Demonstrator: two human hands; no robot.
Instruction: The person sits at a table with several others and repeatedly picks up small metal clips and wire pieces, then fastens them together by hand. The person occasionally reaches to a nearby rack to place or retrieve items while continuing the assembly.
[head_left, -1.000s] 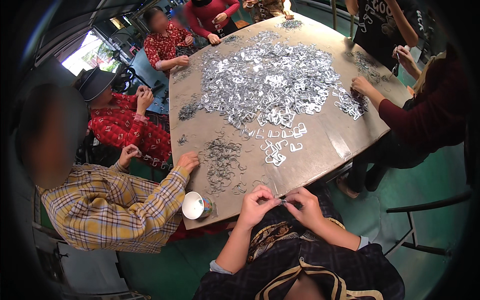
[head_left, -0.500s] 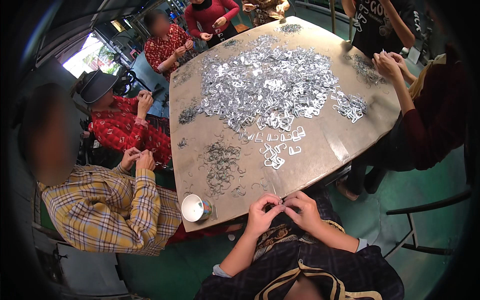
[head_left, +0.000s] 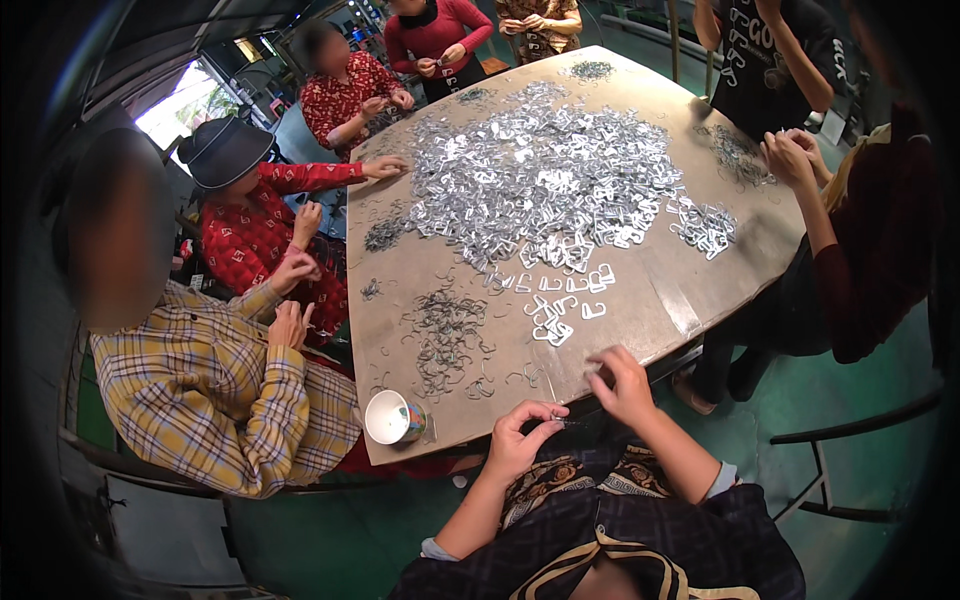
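My left hand [head_left: 522, 437] is at the near edge of the brown table [head_left: 660, 290], its fingers pinched on a small dark metal piece. My right hand [head_left: 620, 383] reaches over the table edge, fingers spread down onto the surface near a few loose wire hooks; whether it holds anything cannot be told. Just beyond it lies a small group of silver metal clips [head_left: 558, 312]. A patch of thin dark wire hooks [head_left: 445, 338] lies to the left of that. A big heap of silver clips [head_left: 545, 180] covers the table's middle.
A white cup [head_left: 392, 416] stands at the table's near left corner. Several other people sit around the table: one in a yellow plaid shirt [head_left: 210, 400] on my left, one in red with a grey hat [head_left: 225, 152], others at the far and right sides.
My right hand has left my left hand and moved forward onto the table. The person in plaid has pulled the hands back off the table.
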